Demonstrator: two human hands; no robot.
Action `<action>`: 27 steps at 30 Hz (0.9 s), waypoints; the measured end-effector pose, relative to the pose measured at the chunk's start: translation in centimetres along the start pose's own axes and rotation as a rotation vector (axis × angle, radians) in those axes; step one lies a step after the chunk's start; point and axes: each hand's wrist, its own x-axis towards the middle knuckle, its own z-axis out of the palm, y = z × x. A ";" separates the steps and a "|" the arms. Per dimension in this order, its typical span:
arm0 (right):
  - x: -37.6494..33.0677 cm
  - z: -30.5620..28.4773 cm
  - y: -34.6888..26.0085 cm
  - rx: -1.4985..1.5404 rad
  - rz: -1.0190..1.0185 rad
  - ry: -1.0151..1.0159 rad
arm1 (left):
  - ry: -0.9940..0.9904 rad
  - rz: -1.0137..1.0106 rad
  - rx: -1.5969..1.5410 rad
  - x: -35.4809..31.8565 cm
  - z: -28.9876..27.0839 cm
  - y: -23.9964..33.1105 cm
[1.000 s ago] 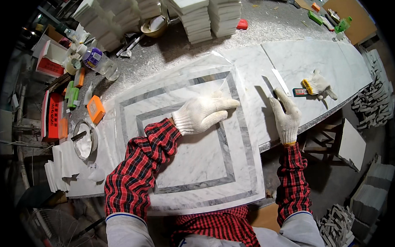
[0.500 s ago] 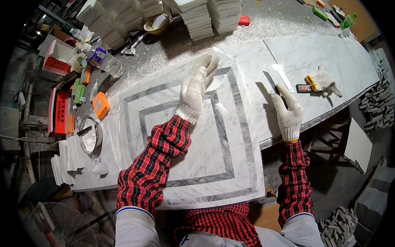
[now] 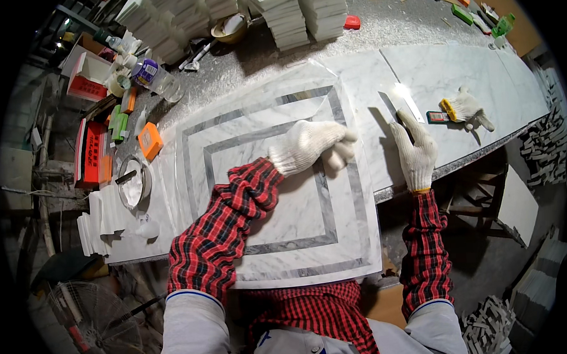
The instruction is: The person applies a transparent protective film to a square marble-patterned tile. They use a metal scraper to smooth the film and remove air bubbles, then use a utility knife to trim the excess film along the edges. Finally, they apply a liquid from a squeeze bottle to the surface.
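A square marble panel (image 3: 278,211) with grey inlaid bands lies before me, seemingly partly under clear film. Above its right half, my left hand (image 3: 313,145), in a white knit glove, has its fingers curled inward; what they hold, if anything, is hidden. To the right, my gloved right hand (image 3: 415,152) has its thumb and finger closed on a thin dark strip (image 3: 386,101) that looks like a blade. Its exact kind cannot be made out. Just beyond those fingertips is a shiny white flat strip (image 3: 409,104).
A spare glove (image 3: 463,107) and a small dark-and-red block (image 3: 437,117) lie at right. Stacked white slabs (image 3: 284,21) stand at the back. At left are a clear bottle (image 3: 158,80), an orange block (image 3: 150,141) and a bowl of white paste (image 3: 134,188).
My left hand has come nearer and rightward from the panel's far edge, and its extended fingers have curled. My right hand keeps its place by the strips. The view has shifted slightly.
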 end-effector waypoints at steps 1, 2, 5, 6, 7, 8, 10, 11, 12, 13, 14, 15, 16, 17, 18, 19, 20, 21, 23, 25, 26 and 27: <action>-0.1 0.0 0.0 0.005 0.001 0.000 | 0.000 -0.063 0.051 -0.6 -0.3 0.4; 0.0 0.0 0.0 0.009 0.000 -0.005 | 0.001 -0.126 0.101 -1.4 -0.8 1.0; -0.1 -0.3 0.2 0.012 0.005 -0.002 | 0.138 -0.245 0.041 -4.6 -1.0 3.5; -0.1 -0.1 0.4 0.011 -0.006 -0.001 | 0.160 -0.140 0.019 -5.4 -2.5 2.9; -0.1 0.0 0.3 0.002 -0.014 0.003 | 0.173 -0.035 -0.007 -5.8 -4.0 2.3; -0.1 0.0 0.1 0.024 -0.019 0.000 | 0.123 0.068 0.012 -6.5 -5.5 1.9; 0.0 -0.2 0.2 0.011 0.039 -0.042 | 0.237 0.215 0.038 -6.3 -5.0 1.6; 0.0 -0.2 0.3 0.005 0.068 -0.063 | 0.293 0.289 0.051 -6.2 -4.7 1.4; 0.1 -0.2 0.2 0.011 0.056 -0.061 | 0.303 0.270 0.084 -6.2 -4.3 1.6; 0.1 -0.2 0.1 0.018 0.044 -0.059 | 0.293 0.278 0.096 -6.2 -4.0 1.4; 0.1 -0.2 -0.1 0.025 0.032 -0.057 | 0.284 0.286 0.108 -6.2 -3.6 1.2; 0.1 -0.2 -0.1 0.028 0.042 -0.061 | 0.268 0.291 0.118 -6.1 -3.2 1.1; 0.1 -0.3 -0.1 0.032 0.052 -0.065 | 0.260 0.271 0.165 -6.6 -2.9 1.1; 0.1 -0.3 -0.1 0.037 0.061 -0.070 | 0.285 0.259 0.168 -7.2 -2.6 1.3; 0.1 -0.3 -0.2 0.019 0.048 -0.066 | 0.312 0.249 0.173 -7.9 -2.1 1.6; 0.1 -0.4 -0.1 0.002 0.035 -0.062 | 0.340 0.239 0.178 -8.5 -1.8 1.7; 0.2 -0.5 -0.2 -0.016 0.022 -0.058 | 0.383 0.237 0.189 -9.1 -1.9 1.7; 0.2 -0.5 -0.3 -0.009 0.036 -0.063 | 0.412 0.230 0.200 -9.8 -2.2 1.6; 0.1 -0.4 -0.6 0.005 0.063 -0.074 | 0.469 0.216 0.221 -11.2 -2.8 1.4; 0.1 -0.3 -0.2 0.001 0.050 -0.071 | 0.514 0.215 0.267 -12.5 -2.7 1.7; 0.0 -0.2 0.0 -0.001 0.043 -0.070 | 0.538 0.223 0.269 -13.2 -2.8 1.6; 0.0 -0.1 0.4 0.013 0.027 -0.053 | 0.565 0.230 0.271 -13.9 -2.7 1.4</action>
